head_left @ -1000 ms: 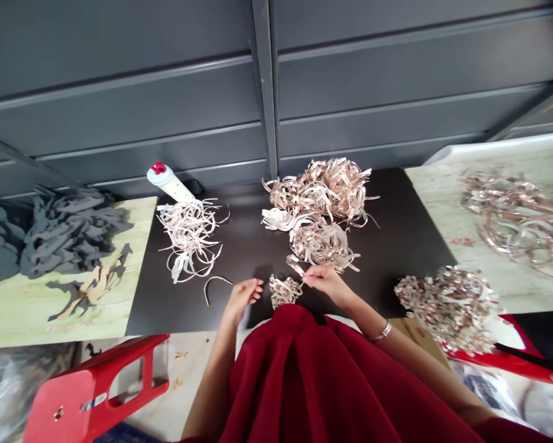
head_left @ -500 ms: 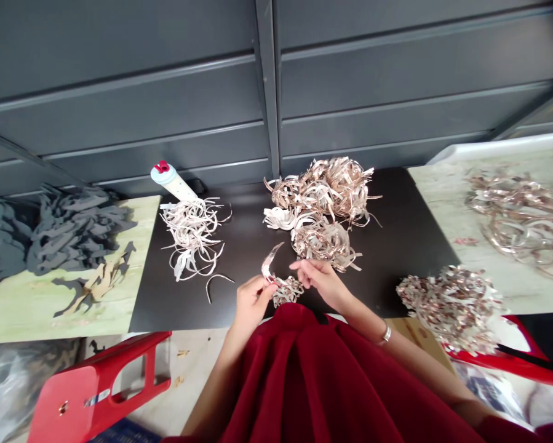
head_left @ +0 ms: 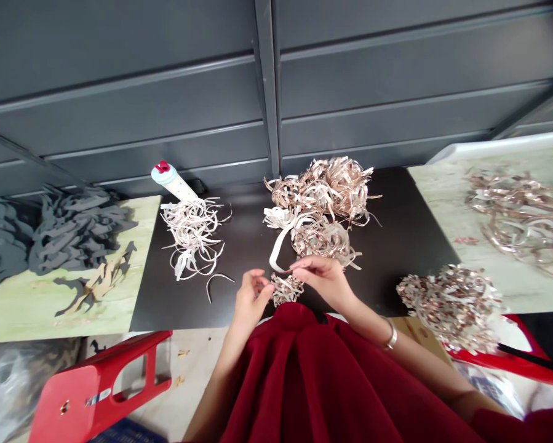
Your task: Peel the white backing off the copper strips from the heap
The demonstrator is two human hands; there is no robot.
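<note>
My right hand [head_left: 323, 278] pinches one end of a curved strip [head_left: 280, 247] whose pale side faces up. The strip arcs away from my fingertips toward the far side of the dark table. On its left, my left hand [head_left: 253, 296] has its thumb and fingers apart, with nothing seen between them. Between and below both hands lies a small heap of short rose-gold and white pieces [head_left: 286, 290]. Just beyond my right hand is a coiled bundle of shiny strips [head_left: 325, 239], with a larger rose-gold pile [head_left: 331, 184] behind it.
Thin pale strips [head_left: 190, 231] lie at left near a white bottle [head_left: 177, 183] with a red-topped lid. Dark grey cut-outs [head_left: 80, 231] cover the left table. A scrap heap [head_left: 449, 304] overhangs the right edge. A red stool [head_left: 73, 394] stands below left.
The strip has passed from my left hand to my right and now shows its pale side instead of the shiny one. My left fingers have parted.
</note>
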